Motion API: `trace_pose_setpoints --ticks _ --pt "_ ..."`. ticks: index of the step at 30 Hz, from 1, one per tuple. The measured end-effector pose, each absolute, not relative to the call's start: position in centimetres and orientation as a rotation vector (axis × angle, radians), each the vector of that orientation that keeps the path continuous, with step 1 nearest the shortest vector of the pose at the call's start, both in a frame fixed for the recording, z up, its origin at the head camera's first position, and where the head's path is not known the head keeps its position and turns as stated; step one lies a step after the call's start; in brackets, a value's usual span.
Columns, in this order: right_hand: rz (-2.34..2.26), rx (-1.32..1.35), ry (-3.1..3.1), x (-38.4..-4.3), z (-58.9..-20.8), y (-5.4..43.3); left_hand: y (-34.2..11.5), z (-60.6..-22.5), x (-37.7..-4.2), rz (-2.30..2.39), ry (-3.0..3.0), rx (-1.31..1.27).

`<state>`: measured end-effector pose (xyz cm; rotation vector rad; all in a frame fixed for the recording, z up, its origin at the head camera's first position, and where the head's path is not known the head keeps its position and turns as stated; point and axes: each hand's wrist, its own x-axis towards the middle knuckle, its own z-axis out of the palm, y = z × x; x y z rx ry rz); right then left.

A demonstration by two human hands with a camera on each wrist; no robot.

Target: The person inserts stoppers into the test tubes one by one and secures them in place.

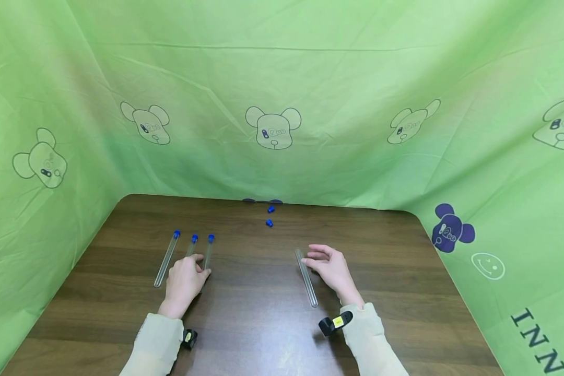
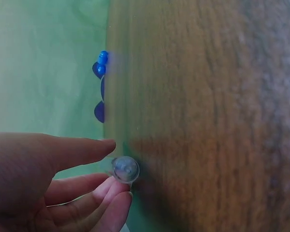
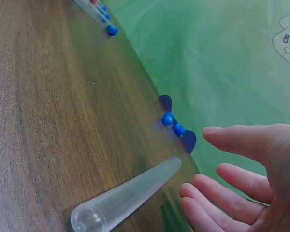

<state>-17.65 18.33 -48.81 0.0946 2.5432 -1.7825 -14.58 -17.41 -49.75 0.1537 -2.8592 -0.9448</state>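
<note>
We noted our left hand pinching a capped tube; right hand relaxed beside an uncapped tube. Advised steadying both against rolling.

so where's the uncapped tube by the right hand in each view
Head: the uncapped tube lies right of centre on the table, just left of the right hand.
Left wrist: not in it; the tube end there is one at the left hand's fingertips.
Right wrist: bottom centre, open mouth nearest the camera.
Shared landmark: the two loose blue caps at the table's far edge.
</note>
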Motion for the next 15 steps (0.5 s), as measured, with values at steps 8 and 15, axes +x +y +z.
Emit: trace_pose_setpoints --ticks 8,15 --pt "-1.766 0.089 2.554 -17.6 -49.0 18.4 -17.3 -49.6 -15.0 -0.932 -2.804 0.148" --pt "-1.746 0.063 2.567 -17.5 -49.0 18.5 -16.4 -48.9 -15.6 -0.925 -2.739 0.093"
